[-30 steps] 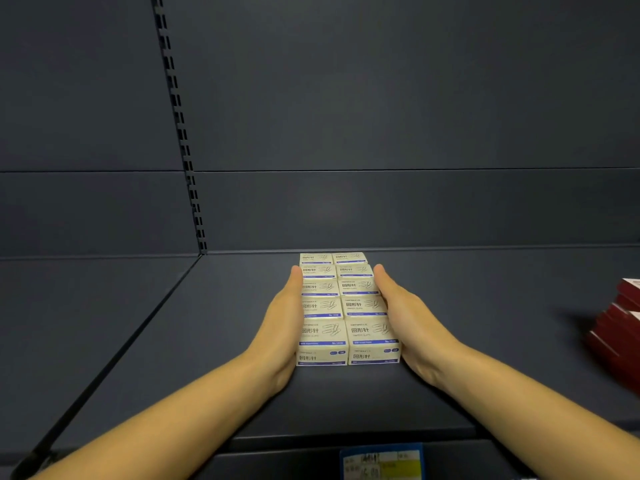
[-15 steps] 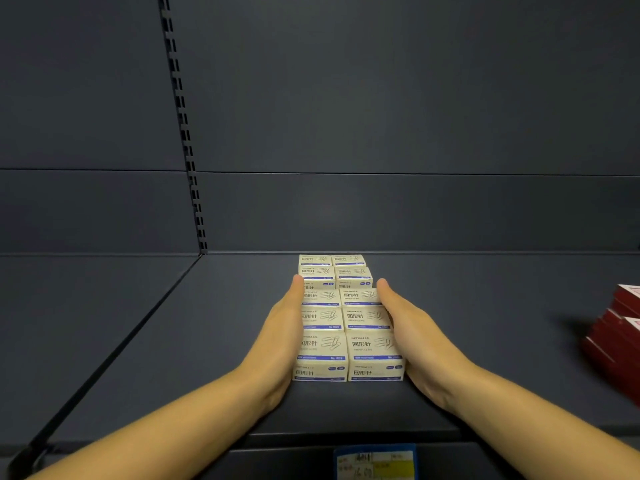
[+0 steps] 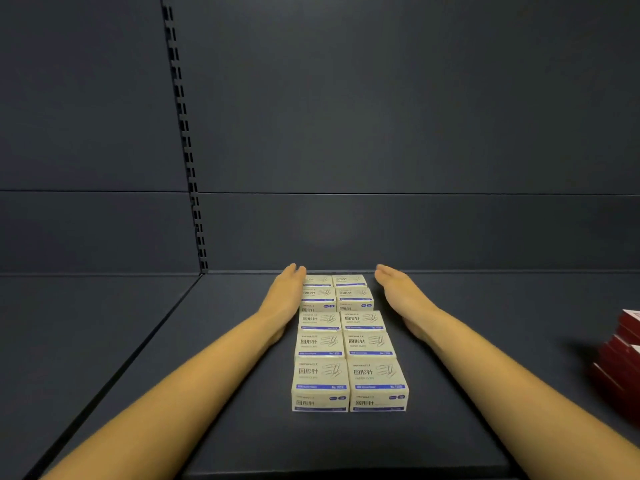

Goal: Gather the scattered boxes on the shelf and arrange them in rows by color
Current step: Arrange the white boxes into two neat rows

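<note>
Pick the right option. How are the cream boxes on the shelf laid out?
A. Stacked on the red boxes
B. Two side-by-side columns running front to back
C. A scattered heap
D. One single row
B: the cream boxes form two neat columns running to the back of the shelf, between the left hand and the right hand.

Shop, slotted upright (image 3: 187, 147), dark shelf (image 3: 450, 341), stacked boxes (image 3: 346, 344)

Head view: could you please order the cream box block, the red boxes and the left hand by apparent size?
1. cream box block, clearly largest.
2-3. red boxes and left hand look alike; the frame edge cuts the red boxes and the hand is farther back, so unranked.
</note>
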Action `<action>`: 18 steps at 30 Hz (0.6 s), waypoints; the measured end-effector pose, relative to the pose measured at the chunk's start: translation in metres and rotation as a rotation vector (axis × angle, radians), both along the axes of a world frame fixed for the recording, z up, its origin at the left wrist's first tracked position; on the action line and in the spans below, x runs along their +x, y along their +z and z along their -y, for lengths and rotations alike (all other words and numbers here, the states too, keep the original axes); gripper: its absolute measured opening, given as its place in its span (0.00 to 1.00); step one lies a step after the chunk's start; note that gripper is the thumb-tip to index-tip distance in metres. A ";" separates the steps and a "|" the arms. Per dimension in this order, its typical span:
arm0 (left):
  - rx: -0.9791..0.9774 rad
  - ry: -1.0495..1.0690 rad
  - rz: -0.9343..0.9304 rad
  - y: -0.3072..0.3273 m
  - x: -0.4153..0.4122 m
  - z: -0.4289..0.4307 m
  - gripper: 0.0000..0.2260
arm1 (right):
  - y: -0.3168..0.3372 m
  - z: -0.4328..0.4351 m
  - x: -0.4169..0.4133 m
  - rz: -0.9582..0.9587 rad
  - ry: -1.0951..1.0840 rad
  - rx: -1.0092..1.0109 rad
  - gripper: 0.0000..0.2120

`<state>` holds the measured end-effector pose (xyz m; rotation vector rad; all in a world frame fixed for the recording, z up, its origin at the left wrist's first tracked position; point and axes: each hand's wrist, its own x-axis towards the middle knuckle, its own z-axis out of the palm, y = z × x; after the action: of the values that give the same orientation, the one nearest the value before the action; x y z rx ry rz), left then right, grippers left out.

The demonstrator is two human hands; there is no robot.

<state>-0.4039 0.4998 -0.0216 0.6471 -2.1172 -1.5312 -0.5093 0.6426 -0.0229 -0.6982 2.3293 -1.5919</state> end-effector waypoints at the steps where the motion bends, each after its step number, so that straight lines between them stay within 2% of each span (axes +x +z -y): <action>1: -0.035 -0.001 0.022 -0.002 -0.005 0.003 0.21 | 0.000 0.005 -0.005 -0.023 -0.004 0.031 0.21; 6: -0.100 -0.027 0.083 -0.007 -0.013 0.010 0.19 | -0.004 0.016 -0.008 -0.147 0.031 0.136 0.20; 10: -0.109 -0.041 0.076 -0.008 -0.012 0.011 0.17 | -0.006 0.012 -0.006 -0.168 0.042 0.148 0.20; 13: -0.132 -0.035 0.073 -0.012 -0.011 0.013 0.10 | -0.005 0.009 -0.001 -0.193 0.026 0.160 0.18; 15: -0.148 -0.020 0.052 -0.012 -0.008 0.011 0.15 | -0.005 0.006 0.003 -0.201 0.023 0.164 0.17; 18: -0.191 -0.009 0.045 -0.014 -0.006 0.009 0.16 | -0.004 0.003 0.007 -0.205 0.043 0.175 0.17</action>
<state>-0.4095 0.4911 -0.0360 0.6090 -2.2680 -1.3089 -0.5023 0.6400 -0.0265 -0.9001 2.5402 -1.3344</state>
